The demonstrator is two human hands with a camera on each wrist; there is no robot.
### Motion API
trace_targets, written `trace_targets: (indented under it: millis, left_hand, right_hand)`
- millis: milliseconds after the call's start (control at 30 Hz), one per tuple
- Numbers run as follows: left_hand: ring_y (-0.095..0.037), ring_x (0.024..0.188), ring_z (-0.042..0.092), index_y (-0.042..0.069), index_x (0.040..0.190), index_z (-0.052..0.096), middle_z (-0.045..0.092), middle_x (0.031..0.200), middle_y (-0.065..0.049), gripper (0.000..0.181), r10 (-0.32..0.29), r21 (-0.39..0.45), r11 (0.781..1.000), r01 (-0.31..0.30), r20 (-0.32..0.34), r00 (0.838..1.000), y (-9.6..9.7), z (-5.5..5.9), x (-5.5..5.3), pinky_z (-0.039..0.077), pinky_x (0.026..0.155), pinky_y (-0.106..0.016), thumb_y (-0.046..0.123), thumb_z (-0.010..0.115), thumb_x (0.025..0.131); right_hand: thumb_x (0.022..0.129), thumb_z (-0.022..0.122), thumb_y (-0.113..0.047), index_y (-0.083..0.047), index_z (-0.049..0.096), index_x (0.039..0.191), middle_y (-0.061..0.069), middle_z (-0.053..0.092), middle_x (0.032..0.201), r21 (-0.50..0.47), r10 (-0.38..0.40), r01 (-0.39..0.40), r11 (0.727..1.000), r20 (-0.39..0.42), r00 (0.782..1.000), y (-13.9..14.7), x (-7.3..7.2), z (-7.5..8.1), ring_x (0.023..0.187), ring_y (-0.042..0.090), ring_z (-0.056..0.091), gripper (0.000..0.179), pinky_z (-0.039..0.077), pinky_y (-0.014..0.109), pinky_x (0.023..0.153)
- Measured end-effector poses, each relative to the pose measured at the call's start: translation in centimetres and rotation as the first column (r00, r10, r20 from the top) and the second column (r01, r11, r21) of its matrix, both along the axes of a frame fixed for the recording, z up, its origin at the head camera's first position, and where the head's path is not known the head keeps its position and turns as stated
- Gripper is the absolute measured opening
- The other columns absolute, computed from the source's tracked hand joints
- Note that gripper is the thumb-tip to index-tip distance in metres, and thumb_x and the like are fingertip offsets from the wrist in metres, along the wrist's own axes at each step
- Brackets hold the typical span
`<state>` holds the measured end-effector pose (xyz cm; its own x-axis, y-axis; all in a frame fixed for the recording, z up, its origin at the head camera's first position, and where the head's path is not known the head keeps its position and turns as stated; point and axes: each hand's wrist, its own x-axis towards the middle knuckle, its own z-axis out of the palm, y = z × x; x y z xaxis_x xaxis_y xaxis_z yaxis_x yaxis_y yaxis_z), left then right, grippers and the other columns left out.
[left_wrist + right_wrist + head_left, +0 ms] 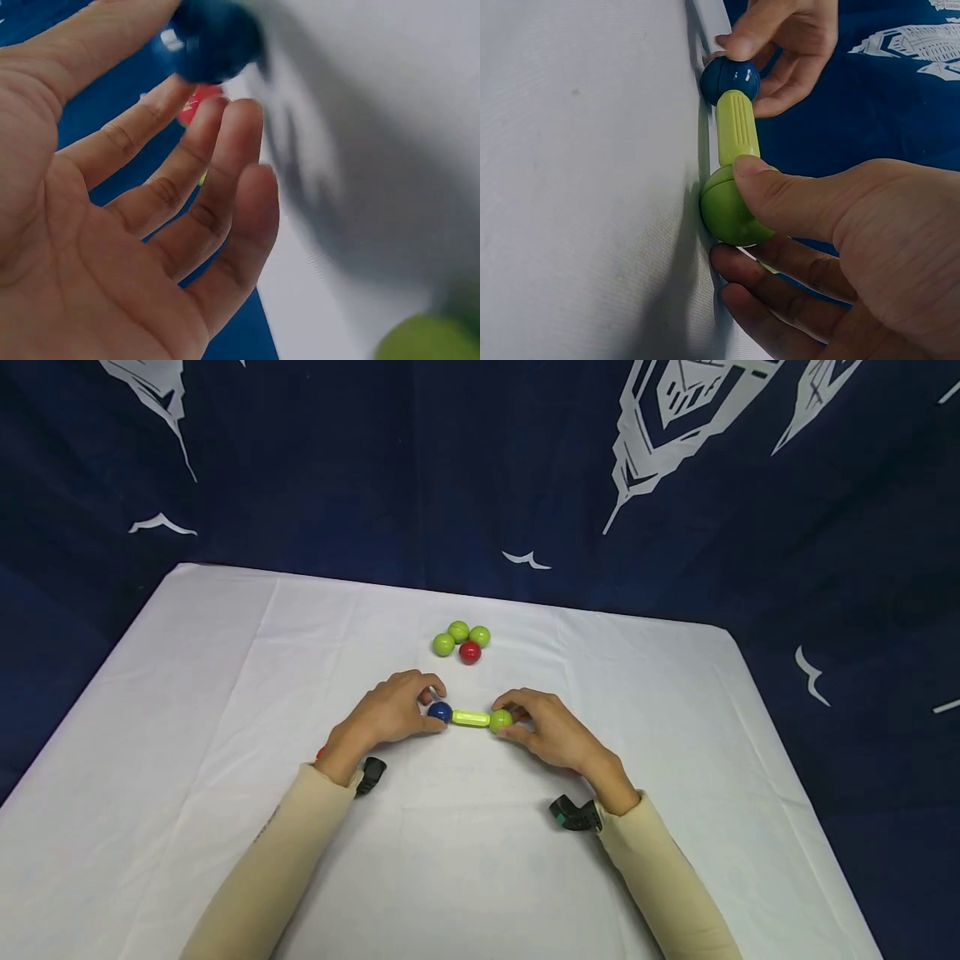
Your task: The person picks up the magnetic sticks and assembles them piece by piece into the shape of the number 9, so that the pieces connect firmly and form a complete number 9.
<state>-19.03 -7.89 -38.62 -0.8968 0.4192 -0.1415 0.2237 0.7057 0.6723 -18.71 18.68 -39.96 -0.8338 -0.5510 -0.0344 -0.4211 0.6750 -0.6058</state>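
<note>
With your left hand (pixel 393 706) pinching the blue ball (pixel 441 713) and your right hand (pixel 553 727) clamping thumb and fingertips on the green ball (pixel 731 210), you'd best hold the yellow stick (pixel 471 718) between them in straight line.

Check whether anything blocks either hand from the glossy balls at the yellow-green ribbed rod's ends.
Nothing visible does: the left hand pinches the glossy dark-blue ball, the right hand the glossy green ball, with the rod between them. Three green balls and a red ball lie farther back, clear of both hands.
</note>
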Motion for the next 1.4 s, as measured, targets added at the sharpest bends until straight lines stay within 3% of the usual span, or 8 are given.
trace_targets:
  millis: [300, 400, 600, 767, 1033, 1167, 1300, 1400]
  left_hand:
    - [-0.019, 0.087, 0.061, 0.01, 0.121, 0.067, 0.065, 0.108, -0.009, 0.04, -0.017, 0.08, 0.997, 0.018, -0.009, 1.0, -2.2, 2.6, 1.4, 0.047, 0.076, -0.033, 0.025, 0.08, 0.086]
    - [-0.018, 0.084, 0.059, 0.008, 0.119, 0.067, 0.065, 0.102, -0.009, 0.036, -0.034, 0.079, 0.996, 0.036, -0.018, 0.999, -3.6, 2.5, 2.2, 0.047, 0.074, -0.032, 0.022, 0.078, 0.087]
    - [-0.022, 0.087, 0.053, 0.009, 0.112, 0.07, 0.06, 0.093, -0.007, 0.026, -0.049, -0.025, 0.999, 0.048, -0.025, 0.999, -6.7, 2.1, 3.4, 0.043, 0.076, -0.033, 0.015, 0.077, 0.087]
    - [-0.028, 0.1, 0.048, 0.012, 0.11, 0.069, 0.058, 0.099, -0.009, 0.021, -0.091, -0.064, 0.993, 0.094, 0.057, 0.994, -8.2, 2.0, 3.4, 0.047, 0.068, -0.031, 0.01, 0.073, 0.089]
    - [-0.028, 0.101, 0.046, 0.013, 0.108, 0.069, 0.055, 0.097, -0.005, 0.022, -0.105, -0.084, 0.99, 0.117, 0.127, 0.986, -8.8, 1.4, 3.0, 0.047, 0.065, -0.028, 0.01, 0.075, 0.088]
    - [-0.023, 0.084, 0.054, 0.01, 0.109, 0.067, 0.054, 0.094, -0.005, 0.021, -0.114, -0.063, 0.99, 0.124, 0.143, 0.983, -8.8, 1.0, 2.8, 0.048, 0.063, -0.028, 0.009, 0.074, 0.089]
    - [-0.015, 0.071, 0.054, 0.009, 0.107, 0.067, 0.056, 0.088, -0.002, 0.018, -0.124, -0.07, 0.989, 0.132, 0.112, 0.986, -8.5, 0.6, 2.6, 0.046, 0.07, -0.032, 0.011, 0.072, 0.089]
    - [-0.013, 0.074, 0.053, 0.01, 0.105, 0.067, 0.058, 0.082, 0.001, 0.018, -0.112, -0.089, 0.989, 0.117, 0.056, 0.992, -8.1, 0.3, 2.4, 0.042, 0.078, -0.036, 0.013, 0.071, 0.088]
  right_hand:
    - [0.09, 0.075, -0.013, -0.008, 0.067, 0.118, 0.002, 0.068, 0.11, -0.01, -0.017, 0.017, 1.0, -0.002, 1.0, -0.1, 0.0, 0.2, 0.098, 0.018, 0.066, 0.03, 0.054, 0.036, 0.091]
    - [0.09, 0.075, -0.013, -0.008, 0.066, 0.119, 0.002, 0.068, 0.11, -0.01, -0.012, 0.012, 1.0, 0.003, 1.0, -0.2, 0.0, 0.1, 0.098, 0.018, 0.066, 0.03, 0.054, 0.036, 0.091]
    - [0.091, 0.075, -0.013, -0.008, 0.066, 0.12, 0.002, 0.067, 0.11, 0.003, -0.016, 0.016, 1.0, 0.007, 1.0, -0.4, 0.1, 0.1, 0.098, 0.018, 0.065, 0.031, 0.054, 0.036, 0.091]
    - [0.091, 0.075, -0.015, -0.009, 0.066, 0.12, 0.002, 0.067, 0.111, 0.01, -0.019, 0.019, 1.0, 0.012, 1.0, -0.3, 0.2, 0.0, 0.099, 0.017, 0.065, 0.031, 0.054, 0.035, 0.092]
    - [0.091, 0.074, -0.014, -0.009, 0.065, 0.121, 0.002, 0.067, 0.111, 0.008, -0.012, 0.012, 1.0, 0.01, 1.0, -0.2, 0.2, 0.2, 0.099, 0.017, 0.065, 0.031, 0.054, 0.035, 0.092]
    - [0.091, 0.074, -0.014, -0.01, 0.065, 0.12, 0.002, 0.067, 0.111, 0.008, -0.011, 0.01, 1.0, 0.007, 1.0, -0.2, 0.1, 0.1, 0.099, 0.017, 0.065, 0.031, 0.054, 0.036, 0.092]
    - [0.091, 0.075, -0.015, -0.01, 0.065, 0.12, 0.002, 0.067, 0.111, 0.008, -0.018, 0.018, 1.0, 0.007, 1.0, -0.1, 0.1, 0.0, 0.099, 0.017, 0.065, 0.031, 0.054, 0.036, 0.093]
    - [0.091, 0.074, -0.015, -0.01, 0.065, 0.12, 0.002, 0.067, 0.111, 0.005, -0.018, 0.018, 1.0, 0.007, 1.0, 0.0, 0.0, 0.0, 0.099, 0.017, 0.065, 0.03, 0.053, 0.036, 0.093]
